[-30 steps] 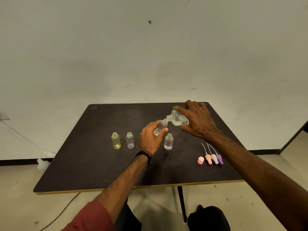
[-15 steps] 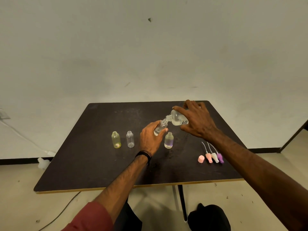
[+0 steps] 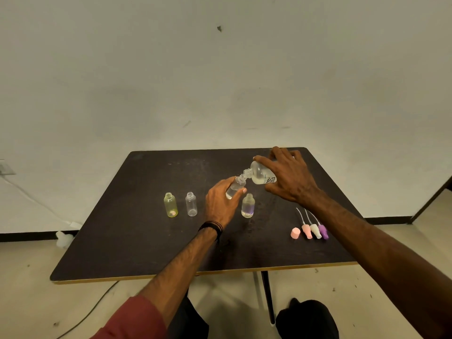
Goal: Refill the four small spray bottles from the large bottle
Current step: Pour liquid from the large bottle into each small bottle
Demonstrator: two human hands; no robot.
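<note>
While the left hand (image 3: 221, 203) grips a small bottle (image 3: 235, 186), the right hand (image 3: 289, 177) holds the large bottle (image 3: 259, 174) tilted.

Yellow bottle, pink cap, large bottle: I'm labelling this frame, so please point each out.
yellow bottle (image 3: 170, 206), head view, mid body.
pink cap (image 3: 295, 233), head view, its side.
large bottle (image 3: 259, 172), head view, clear shoulder.

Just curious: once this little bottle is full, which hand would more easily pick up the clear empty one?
Probably the left hand: the clear empty bottle stands just beside it, while the right hand grips the large bottle.
</note>
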